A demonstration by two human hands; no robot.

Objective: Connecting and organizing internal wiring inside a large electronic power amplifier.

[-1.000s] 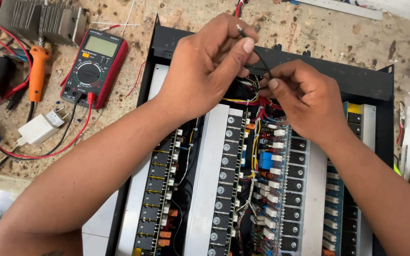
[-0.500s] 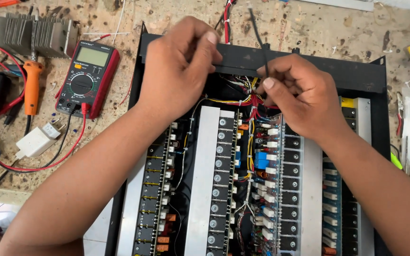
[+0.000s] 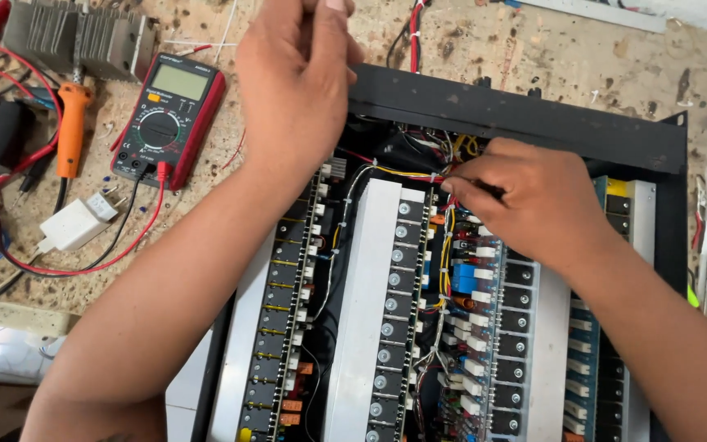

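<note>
— Looking down into an open black amplifier chassis (image 3: 533, 123) on a speckled, scarred workbench (image 3: 583, 57). Right hand (image 3: 533, 200) down inside, near the back wall, fingertips (image 3: 456, 190) pinched together on the bundle of yellow and red wires (image 3: 419, 173) just above the circuit boards. Something thin and dark caught in that pinch, too small to name.

— And the left hand (image 3: 296, 90)?

— Raised above the chassis's back left corner, seen from the back, fingers curled together up at the top edge of the view. Can't tell whether anything sits between them; tips cut off by the frame.

— Touching the wires?

— No, well apart from the bundle, hanging over the chassis rim.

— Inside the chassis?

— Long pale heatsink bars (image 3: 374, 319) running front to back, rows of dark transistors screwed along them, white block resistors and a blue part (image 3: 461, 277) beside the middle bar. Wire bundle crossing from the left bar toward the right hand.

— On the bench to the left?

— Red-cased multimeter (image 3: 169, 119) lying flat with red and black leads plugged in, orange-handled tool (image 3: 71, 131) beside it, finned grey heatsink (image 3: 75, 37) behind both, white plug adapter (image 3: 75, 225) nearer the front edge.
</note>
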